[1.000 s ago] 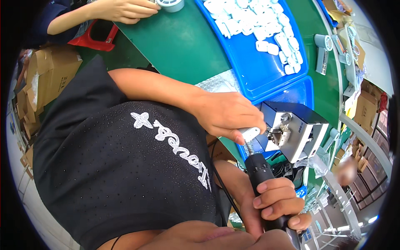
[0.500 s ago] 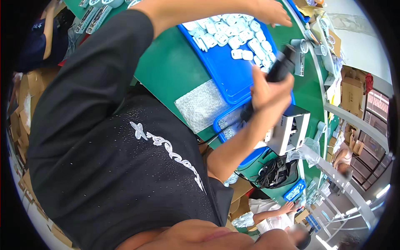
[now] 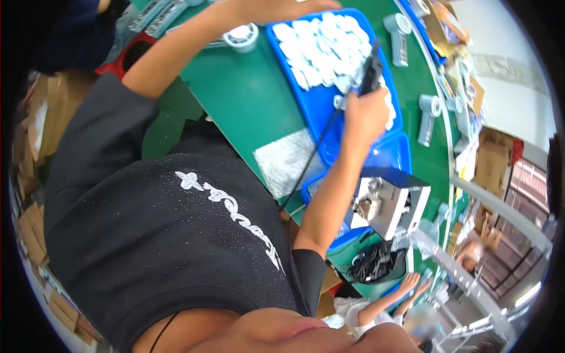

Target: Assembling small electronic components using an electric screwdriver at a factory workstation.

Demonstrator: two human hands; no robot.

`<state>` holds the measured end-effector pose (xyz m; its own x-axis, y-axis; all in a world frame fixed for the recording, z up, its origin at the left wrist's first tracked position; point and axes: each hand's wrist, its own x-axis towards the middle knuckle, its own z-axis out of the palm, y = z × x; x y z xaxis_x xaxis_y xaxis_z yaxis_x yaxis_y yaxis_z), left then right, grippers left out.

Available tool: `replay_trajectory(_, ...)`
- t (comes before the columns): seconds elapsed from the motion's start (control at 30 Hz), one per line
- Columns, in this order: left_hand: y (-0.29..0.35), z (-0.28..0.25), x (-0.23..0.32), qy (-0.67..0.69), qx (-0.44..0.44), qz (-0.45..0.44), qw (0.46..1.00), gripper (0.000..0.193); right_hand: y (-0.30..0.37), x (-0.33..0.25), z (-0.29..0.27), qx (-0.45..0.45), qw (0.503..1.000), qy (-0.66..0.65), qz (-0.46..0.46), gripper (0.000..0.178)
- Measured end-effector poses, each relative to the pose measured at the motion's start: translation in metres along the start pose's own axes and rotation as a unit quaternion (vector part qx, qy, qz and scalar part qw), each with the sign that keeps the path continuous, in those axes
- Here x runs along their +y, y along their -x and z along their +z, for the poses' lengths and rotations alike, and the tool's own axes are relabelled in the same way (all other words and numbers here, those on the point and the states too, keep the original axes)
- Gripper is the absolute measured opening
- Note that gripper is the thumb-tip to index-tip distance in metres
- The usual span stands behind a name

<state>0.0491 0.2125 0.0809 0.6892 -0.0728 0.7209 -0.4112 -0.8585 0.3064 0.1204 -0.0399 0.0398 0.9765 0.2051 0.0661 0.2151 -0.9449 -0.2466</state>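
My right hand (image 3: 366, 115) is closed round a black corded electric screwdriver (image 3: 371, 76). Its tip points away from me over the blue tray (image 3: 316, 112), and its cord trails back toward my body. Many small white plastic parts (image 3: 321, 50) are heaped in that tray. At the upper edge, my left hand (image 3: 279, 7) stretches over the tray's far left corner, its visible fingers extended and holding nothing I can see; part of it is cut off. Beneath its wrist lies a pale grey device with a round head (image 3: 240, 36), resembling a handheld fan.
A white sheet (image 3: 285, 162) lies on the green table (image 3: 235, 106). Right of my forearm stand a box-shaped machine (image 3: 391, 203) and a black cable bundle (image 3: 376, 262). More fan-like devices (image 3: 429, 117) lie beyond the tray. A co-worker's hands (image 3: 412, 285) are at the lower right.
My left hand has swung left, from beyond the tray's far right to its far left corner. My right hand, still gripping the screwdriver, has moved slightly away from me; the view has shifted.
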Motion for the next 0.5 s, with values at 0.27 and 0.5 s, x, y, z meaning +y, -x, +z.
replay_trajectory(0.27,0.184,-0.068,0.011,-0.275,-0.120,-0.114,0.947,0.056,0.068,-0.009,-0.077,-0.087,0.817,-0.570,-0.007,0.048)
replay_trajectory(0.5,0.149,-0.058,0.064,0.369,0.113,-0.236,0.892,0.051,0.103,-0.020,-0.071,-0.148,0.687,-0.711,-0.027,0.059)
